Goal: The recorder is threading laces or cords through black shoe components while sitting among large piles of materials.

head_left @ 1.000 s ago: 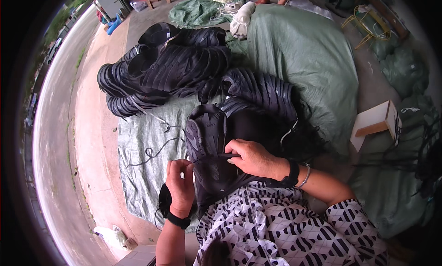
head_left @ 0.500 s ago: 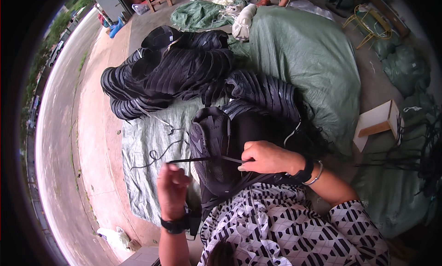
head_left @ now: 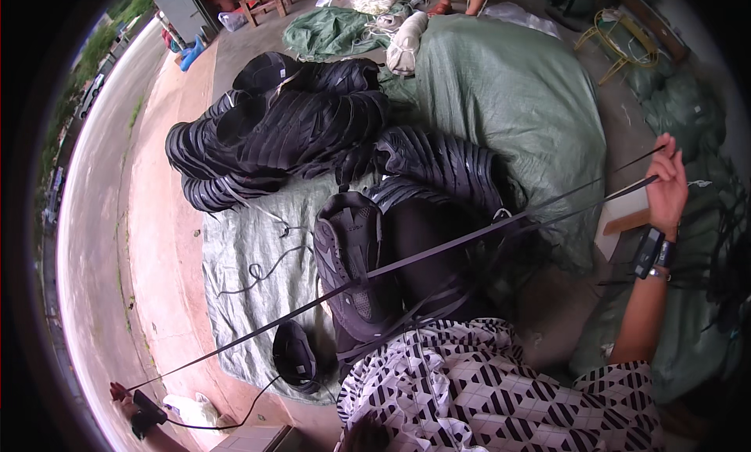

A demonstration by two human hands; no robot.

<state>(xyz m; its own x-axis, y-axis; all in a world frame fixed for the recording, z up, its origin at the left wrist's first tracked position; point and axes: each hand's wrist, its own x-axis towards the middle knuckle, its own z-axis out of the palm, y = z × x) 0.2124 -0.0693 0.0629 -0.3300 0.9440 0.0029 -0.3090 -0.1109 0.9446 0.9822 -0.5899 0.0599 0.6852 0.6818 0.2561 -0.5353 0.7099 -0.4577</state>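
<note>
Over my lap: pulling lace [head_left: 438, 249] taut through shoe [head_left: 356, 272] eyelets, left hand [head_left: 125, 396] and right hand [head_left: 666, 188] flung wide apart, each pinching one lace end to draw slack out.

Shoe upper [head_left: 356, 256]: black woven mesh with matt synthetic overlays. Lace [head_left: 438, 252]: flat black cord, slight sheen. Stacked uppers [head_left: 274, 131] at far edge of tarp: same black fabric, matt. Tarp [head_left: 235, 256]: grey-green woven plastic, coarse, creased. Big cover [head_left: 508, 92]: green cloth, soft, matt. Floor [head_left: 156, 241]: rough reddish concrete. Garment [head_left: 501, 389]: smooth printed cloth, black and white.
</note>
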